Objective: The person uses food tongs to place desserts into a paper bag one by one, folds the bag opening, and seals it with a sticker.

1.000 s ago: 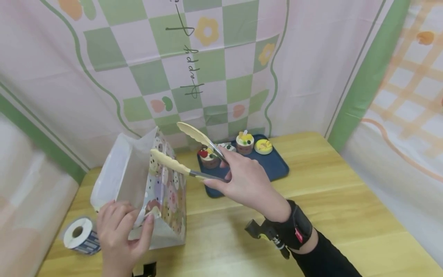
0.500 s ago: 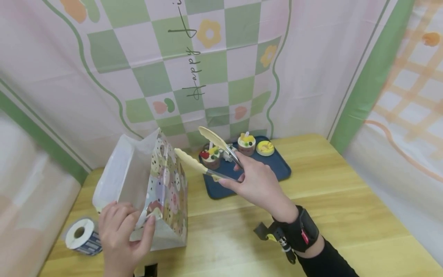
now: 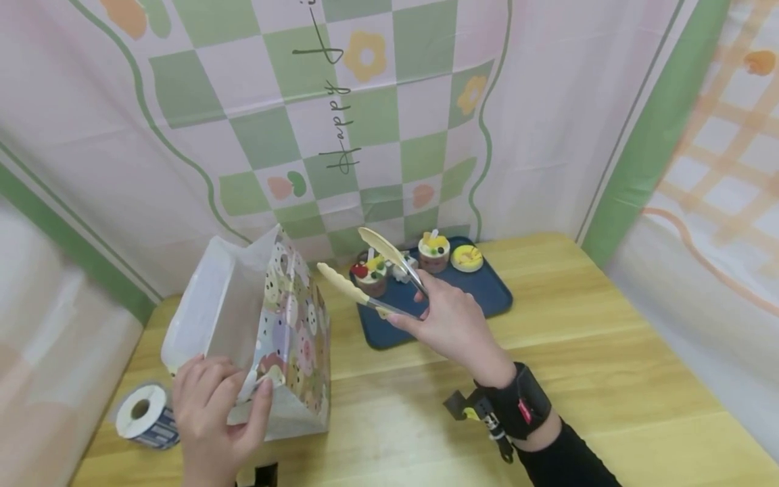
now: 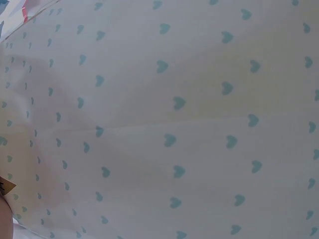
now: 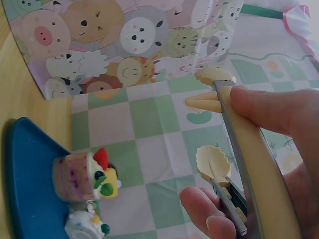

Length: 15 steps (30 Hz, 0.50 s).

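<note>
The left hand pinches the near rim of an upright paper bag printed with cartoon animals, its mouth gaping. White bag paper with teal hearts fills the left wrist view. In the right hand is a pair of food tongs with cream scalloped tips, spread apart with nothing between them. Beyond and below the tongs, a blue tray carries a fruit-topped cup cake, a small white dessert partly hidden by the tongs, another cup cake and a round yellow-topped pastry.
A roll of labels stands left of the bag on the wooden table. A printed cloth hangs behind the table, with more cloth at both sides.
The right hand has carried the spread tongs rightward, from over the bag's right edge to in front of the tray's left part. The left hand has stayed on the bag rim.
</note>
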### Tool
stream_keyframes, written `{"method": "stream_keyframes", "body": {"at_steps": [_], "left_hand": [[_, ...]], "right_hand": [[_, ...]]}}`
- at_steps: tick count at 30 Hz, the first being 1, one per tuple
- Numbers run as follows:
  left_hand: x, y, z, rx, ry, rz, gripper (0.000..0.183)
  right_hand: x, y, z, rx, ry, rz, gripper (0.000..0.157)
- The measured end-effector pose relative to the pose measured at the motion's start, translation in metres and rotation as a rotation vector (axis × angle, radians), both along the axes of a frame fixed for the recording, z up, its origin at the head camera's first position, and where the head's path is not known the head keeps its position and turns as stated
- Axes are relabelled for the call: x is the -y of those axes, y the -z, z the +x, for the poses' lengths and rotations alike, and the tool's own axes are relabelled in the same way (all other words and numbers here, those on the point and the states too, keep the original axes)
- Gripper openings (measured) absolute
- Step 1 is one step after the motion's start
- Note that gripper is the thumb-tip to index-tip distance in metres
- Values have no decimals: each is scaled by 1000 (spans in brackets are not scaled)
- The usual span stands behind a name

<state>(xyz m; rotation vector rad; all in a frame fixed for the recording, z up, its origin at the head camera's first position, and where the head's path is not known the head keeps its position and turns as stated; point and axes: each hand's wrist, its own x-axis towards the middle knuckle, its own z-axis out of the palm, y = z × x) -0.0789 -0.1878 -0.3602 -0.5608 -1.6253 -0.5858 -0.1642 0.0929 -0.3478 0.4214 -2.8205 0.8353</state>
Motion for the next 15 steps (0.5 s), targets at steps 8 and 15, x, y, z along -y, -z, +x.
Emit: {"method": "stream_keyframes", "body": {"at_steps": [8, 15], "left_hand": [[-1, -1, -1, -14, 10, -8, 50], [0, 0, 0, 4, 5, -3, 50]], "right_hand": [[5, 10, -6, 13, 40, 25, 70], [9, 17, -9, 14, 72, 41, 73]]}}
